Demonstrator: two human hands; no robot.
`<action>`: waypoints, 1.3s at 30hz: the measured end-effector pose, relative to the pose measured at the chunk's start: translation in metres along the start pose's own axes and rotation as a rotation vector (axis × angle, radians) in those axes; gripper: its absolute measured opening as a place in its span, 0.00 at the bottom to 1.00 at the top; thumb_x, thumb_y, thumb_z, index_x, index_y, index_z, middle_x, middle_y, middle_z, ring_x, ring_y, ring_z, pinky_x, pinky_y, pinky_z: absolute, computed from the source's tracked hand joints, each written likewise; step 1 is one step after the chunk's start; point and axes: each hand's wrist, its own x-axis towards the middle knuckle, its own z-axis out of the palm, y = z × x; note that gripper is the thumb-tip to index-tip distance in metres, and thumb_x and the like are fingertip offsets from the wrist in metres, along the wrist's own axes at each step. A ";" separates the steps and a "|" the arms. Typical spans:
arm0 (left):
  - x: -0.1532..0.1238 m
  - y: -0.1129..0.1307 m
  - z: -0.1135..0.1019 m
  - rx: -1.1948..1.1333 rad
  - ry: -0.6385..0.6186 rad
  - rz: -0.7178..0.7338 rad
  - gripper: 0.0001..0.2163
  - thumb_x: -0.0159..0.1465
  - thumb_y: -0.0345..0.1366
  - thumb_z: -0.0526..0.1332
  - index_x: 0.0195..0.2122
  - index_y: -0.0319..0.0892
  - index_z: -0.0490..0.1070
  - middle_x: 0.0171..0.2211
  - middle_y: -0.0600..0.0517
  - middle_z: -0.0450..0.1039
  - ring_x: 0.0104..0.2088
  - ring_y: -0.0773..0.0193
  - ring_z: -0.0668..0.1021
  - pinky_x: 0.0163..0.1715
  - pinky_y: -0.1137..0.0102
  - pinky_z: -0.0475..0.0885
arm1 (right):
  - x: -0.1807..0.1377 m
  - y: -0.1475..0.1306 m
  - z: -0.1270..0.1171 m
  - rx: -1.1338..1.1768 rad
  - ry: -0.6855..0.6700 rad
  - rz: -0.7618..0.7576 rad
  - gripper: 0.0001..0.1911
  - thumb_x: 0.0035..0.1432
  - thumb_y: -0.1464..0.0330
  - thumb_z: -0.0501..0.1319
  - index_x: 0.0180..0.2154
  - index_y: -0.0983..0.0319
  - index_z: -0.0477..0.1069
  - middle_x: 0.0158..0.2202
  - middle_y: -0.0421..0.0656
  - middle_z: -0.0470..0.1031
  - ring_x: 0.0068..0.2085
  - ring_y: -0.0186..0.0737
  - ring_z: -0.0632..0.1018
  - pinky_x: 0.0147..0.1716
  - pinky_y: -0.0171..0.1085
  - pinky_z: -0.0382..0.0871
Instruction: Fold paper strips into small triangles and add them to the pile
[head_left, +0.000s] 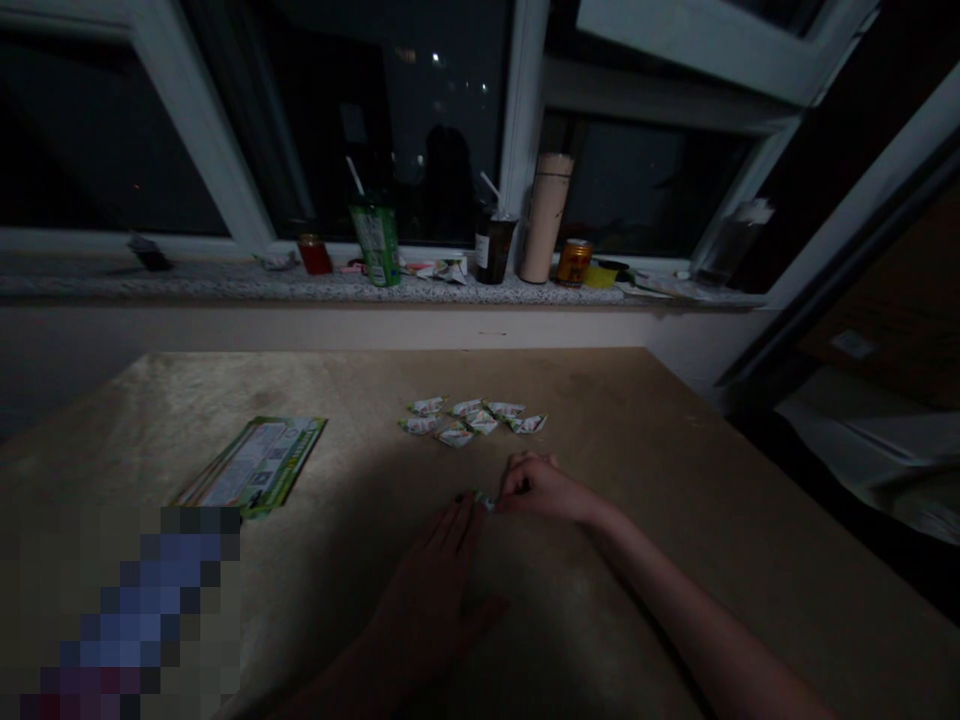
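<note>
Left hand (429, 578) flat; right hand (541, 488) seemingly pinching a packet (486, 502) — tabletop (720, 520) stretches rightward to its edge.

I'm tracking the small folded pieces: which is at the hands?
The lone piece between left hand and right hand; the other pieces lie grouped farther away.

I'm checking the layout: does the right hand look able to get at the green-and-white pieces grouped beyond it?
Probably yes: the right hand is just short of the green-and-white pieces, and nothing visible blocks the way, though it appears busy at another small piece.
</note>
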 end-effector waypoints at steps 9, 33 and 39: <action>0.003 0.006 -0.008 0.017 -0.031 -0.016 0.38 0.59 0.52 0.58 0.64 0.35 0.50 0.64 0.38 0.48 0.62 0.47 0.58 0.58 0.55 0.60 | 0.011 -0.008 0.000 -0.022 -0.040 0.107 0.12 0.49 0.62 0.65 0.21 0.62 0.75 0.25 0.36 0.74 0.34 0.35 0.73 0.40 0.37 0.53; 0.002 0.003 -0.003 0.051 0.067 0.069 0.30 0.65 0.49 0.53 0.64 0.39 0.51 0.65 0.42 0.48 0.63 0.49 0.55 0.60 0.54 0.55 | 0.013 0.002 -0.002 0.039 -0.078 0.093 0.16 0.44 0.62 0.67 0.18 0.65 0.64 0.18 0.29 0.61 0.25 0.27 0.65 0.43 0.38 0.51; 0.002 0.000 -0.006 -0.018 -0.012 0.092 0.35 0.63 0.51 0.54 0.65 0.35 0.47 0.65 0.40 0.47 0.64 0.50 0.55 0.60 0.56 0.55 | 0.014 -0.002 -0.002 0.028 -0.094 0.096 0.17 0.44 0.64 0.68 0.18 0.66 0.63 0.18 0.29 0.62 0.27 0.28 0.66 0.43 0.39 0.50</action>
